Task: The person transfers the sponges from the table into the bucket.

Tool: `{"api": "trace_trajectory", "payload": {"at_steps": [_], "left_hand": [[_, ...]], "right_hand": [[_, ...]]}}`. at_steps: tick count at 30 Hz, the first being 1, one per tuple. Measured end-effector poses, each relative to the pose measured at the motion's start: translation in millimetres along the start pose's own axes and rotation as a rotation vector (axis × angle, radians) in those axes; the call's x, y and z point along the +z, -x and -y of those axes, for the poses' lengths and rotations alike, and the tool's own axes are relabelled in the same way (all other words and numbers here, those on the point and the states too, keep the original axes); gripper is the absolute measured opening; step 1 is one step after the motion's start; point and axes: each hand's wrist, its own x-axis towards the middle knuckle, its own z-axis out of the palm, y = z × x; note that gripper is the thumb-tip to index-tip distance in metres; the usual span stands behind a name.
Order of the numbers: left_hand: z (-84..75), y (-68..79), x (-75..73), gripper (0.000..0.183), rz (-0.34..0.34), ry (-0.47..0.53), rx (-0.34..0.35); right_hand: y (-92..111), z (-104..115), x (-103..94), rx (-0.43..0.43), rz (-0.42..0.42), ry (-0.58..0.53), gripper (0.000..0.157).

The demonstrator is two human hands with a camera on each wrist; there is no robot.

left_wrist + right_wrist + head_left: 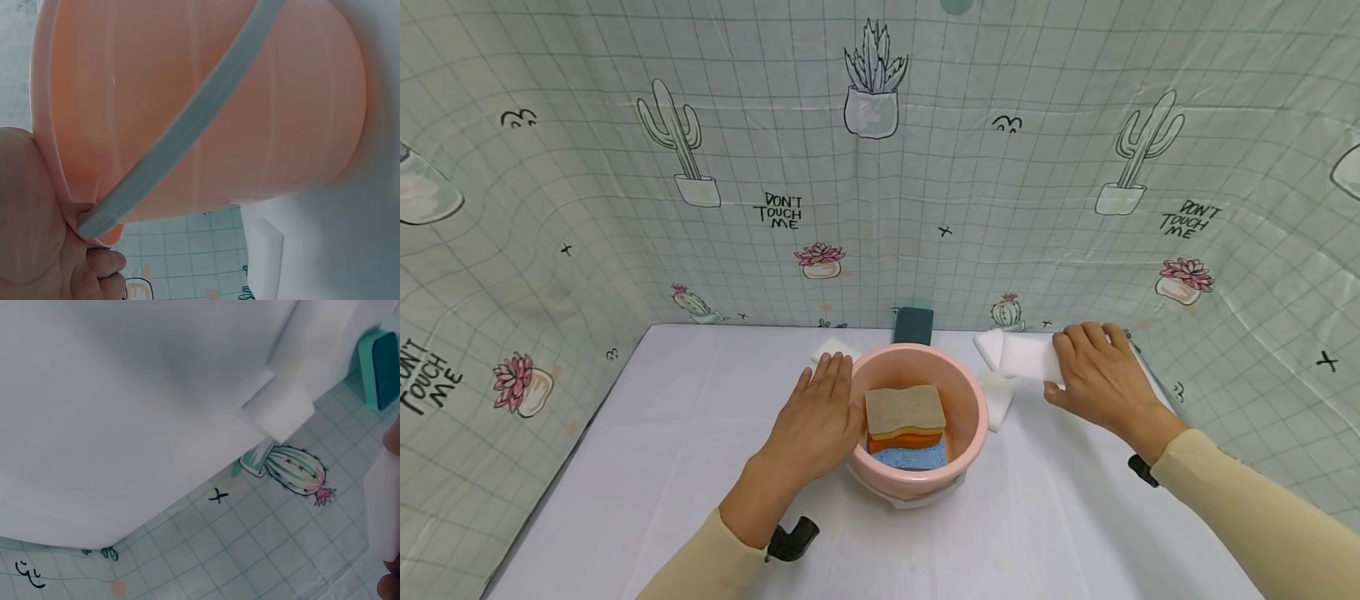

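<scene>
In the head view, a pink bucket point(973, 417) with a grey handle point(187, 128) stands mid-table. Inside it are stacked sponges: a tan-topped one point(906, 408) over an orange one point(898, 442) and a blue one point(913, 457). My left hand point(822, 410) rests against the bucket's left rim, fingers straight and together; the left wrist view shows it close to the handle's joint. To the right of the bucket, my right hand point(1093, 371) pinches a white sponge block point(1028, 357) between thumb and fingers. That block point(382, 506) is partly cut off in the right wrist view.
Two more white blocks, one farther back point(989, 347) and one beside the bucket point(997, 398), lie on the white table point(700, 433). Another white block point(833, 348) is behind my left hand. A teal sponge point(913, 325) stands behind the bucket, near the patterned curtain point(880, 192).
</scene>
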Motion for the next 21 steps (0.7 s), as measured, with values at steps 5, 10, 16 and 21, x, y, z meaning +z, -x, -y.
{"api": "trace_trajectory", "payload": {"at_steps": [5, 10, 16, 21], "left_hand": [[-0.5, -0.1, -0.2, 0.066, -0.015, -0.002, 0.012], [-0.3, -0.6, 0.3, 0.065, -0.016, -0.011, 0.015], [-0.7, 0.0, -0.9, 0.065, -0.010, -0.025, 0.013], [-1.2, 0.4, -2.1, 0.066, -0.017, -0.048, 0.011]], "right_hand": [[-8.4, 5.0, -7.0, 0.011, 0.008, 0.004, 0.061], [-17.6, 10.1, -15.1, 0.014, 0.000, -0.003, 0.062], [-32.0, 16.6, -25.5, 0.015, -0.094, -0.046, 0.057], [-47.5, 31.1, -37.9, 0.004, -0.147, -0.088, 0.056]]}}
